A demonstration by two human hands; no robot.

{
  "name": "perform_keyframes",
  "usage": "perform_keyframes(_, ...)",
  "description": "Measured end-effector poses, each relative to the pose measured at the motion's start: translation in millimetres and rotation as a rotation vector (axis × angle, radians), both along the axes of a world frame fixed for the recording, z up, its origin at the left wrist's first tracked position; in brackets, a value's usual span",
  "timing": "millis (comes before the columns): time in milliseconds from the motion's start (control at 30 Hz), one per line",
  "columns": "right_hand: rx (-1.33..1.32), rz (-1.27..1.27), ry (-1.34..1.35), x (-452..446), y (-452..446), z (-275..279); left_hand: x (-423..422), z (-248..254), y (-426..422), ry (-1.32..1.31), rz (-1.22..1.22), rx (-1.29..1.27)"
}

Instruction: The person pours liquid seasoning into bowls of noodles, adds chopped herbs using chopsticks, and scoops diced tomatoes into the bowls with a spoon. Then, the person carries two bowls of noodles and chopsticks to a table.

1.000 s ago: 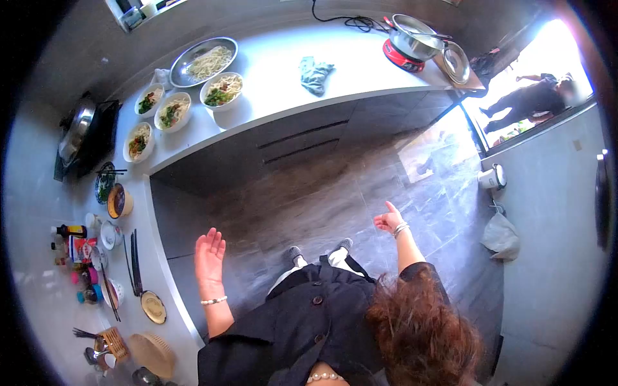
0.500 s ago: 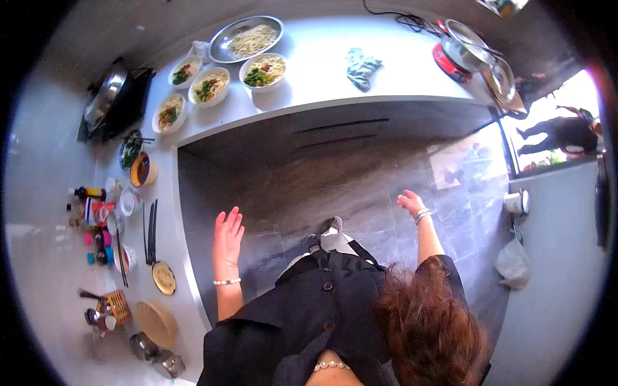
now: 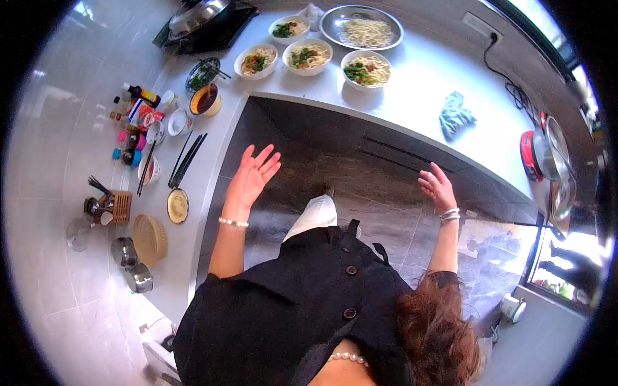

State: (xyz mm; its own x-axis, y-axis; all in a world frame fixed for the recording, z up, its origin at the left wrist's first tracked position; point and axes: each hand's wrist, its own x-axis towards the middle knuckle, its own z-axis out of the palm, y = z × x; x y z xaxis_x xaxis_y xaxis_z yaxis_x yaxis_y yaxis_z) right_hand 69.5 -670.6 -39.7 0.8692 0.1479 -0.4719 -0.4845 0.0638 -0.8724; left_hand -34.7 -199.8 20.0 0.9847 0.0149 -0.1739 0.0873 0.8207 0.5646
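My left hand (image 3: 252,177) is raised over the floor with its fingers spread, holding nothing. The counter's left section is closest to it, with several black chopsticks (image 3: 187,161) and a small yellowish plate (image 3: 178,206). My right hand (image 3: 437,188) is also empty, its fingers stretched forward and loosely apart, just short of the front counter edge. Beyond it on the counter lies a crumpled pale green cloth (image 3: 456,116). Several white bowls of noodles with greens, one of them a bowl (image 3: 366,71) near the edge, stand beside a metal dish of plain noodles (image 3: 365,32).
A red cooker with a metal pot (image 3: 546,151) stands at the right. At the left are a bowl of dark sauce (image 3: 205,100), bottles (image 3: 141,96), a woven basket (image 3: 150,239) and a stove with a lidded pan (image 3: 199,18). A power cord (image 3: 508,80) runs along the back.
My view has turned and moved toward the counter, so the bowls, cloth and cooker sit further right. Both hands have risen forward, still empty. One foot appears to have stepped ahead.
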Motion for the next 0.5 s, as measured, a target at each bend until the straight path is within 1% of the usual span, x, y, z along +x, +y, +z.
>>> perform_keyframes(67,0.005,0.028,0.01,16,18,7,33,-13,13,0.012,0.029,-0.058)
perform_keyframes(133,-0.002,0.054,0.021,21,38,-1,59,-31,27,0.058,0.043,-0.115)
perform_keyframes(233,-0.093,0.291,-0.129,44,79,-12,100,-53,45,0.151,0.082,0.058)
perform_keyframes(300,-0.352,0.358,-0.331,67,98,-6,122,-59,54,0.191,0.085,0.016)
perform_keyframes(367,-0.611,0.228,-0.444,96,100,9,136,-59,60,0.222,0.103,0.001)
perform_keyframes(400,-0.838,0.202,-0.483,109,94,18,140,-51,61,0.226,0.111,-0.005)
perform_keyframes(433,-0.893,0.125,-0.54,121,88,24,143,-47,67,0.226,0.108,0.008)
perform_keyframes(467,-1.161,0.138,-0.801,143,60,6,146,-45,72,0.227,0.103,0.021)
perform_keyframes(500,-1.212,0.004,-0.828,158,42,-6,148,-43,78,0.232,0.096,0.036)
